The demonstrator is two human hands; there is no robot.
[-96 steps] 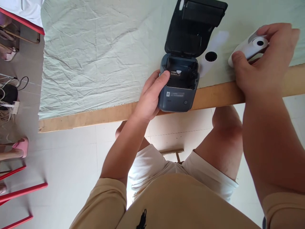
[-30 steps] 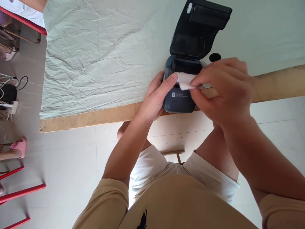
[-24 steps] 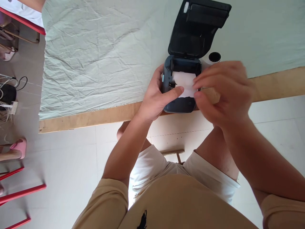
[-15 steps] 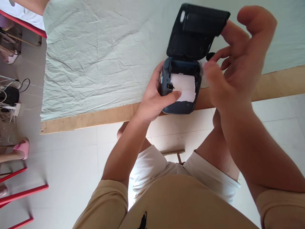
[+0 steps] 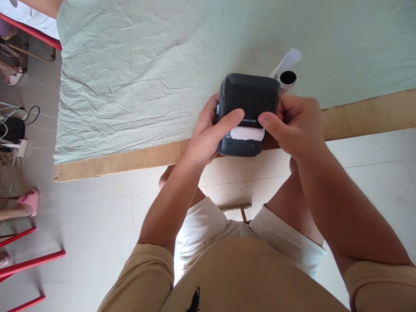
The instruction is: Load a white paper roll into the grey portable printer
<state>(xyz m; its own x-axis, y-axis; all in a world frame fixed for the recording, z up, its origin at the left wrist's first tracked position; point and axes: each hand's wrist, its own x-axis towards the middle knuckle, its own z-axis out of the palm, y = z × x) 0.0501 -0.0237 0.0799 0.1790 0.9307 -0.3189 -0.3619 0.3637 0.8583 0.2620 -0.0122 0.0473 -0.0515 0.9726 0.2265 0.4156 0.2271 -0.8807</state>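
Note:
A dark label printer (image 5: 250, 97) is held at the table's front edge, its lid down over the body. White paper (image 5: 247, 133) sticks out of the slot below the lid. My left hand (image 5: 212, 132) grips the printer's left side, thumb on the lid near the printed lettering. On the right side, my right hand (image 5: 297, 123) holds the printer with its thumb on the lid's lower right corner and its fingers curled. Just behind that hand, a small white roll with a dark core (image 5: 288, 78) stands beside a loose white strip (image 5: 287, 60).
A wrinkled pale green cloth (image 5: 130, 78) covers the table, with a bare wooden edge (image 5: 123, 164) in front. Red bars (image 5: 32, 264), cables (image 5: 11, 149) and a pink slipper (image 5: 30, 201) are at the left. Another person's arm (image 5: 45, 6) shows at the top left.
The printer's lid has swung down from raised to closed, covering most of the paper. My right hand has moved left and down onto the printer, uncovering the roll and strip.

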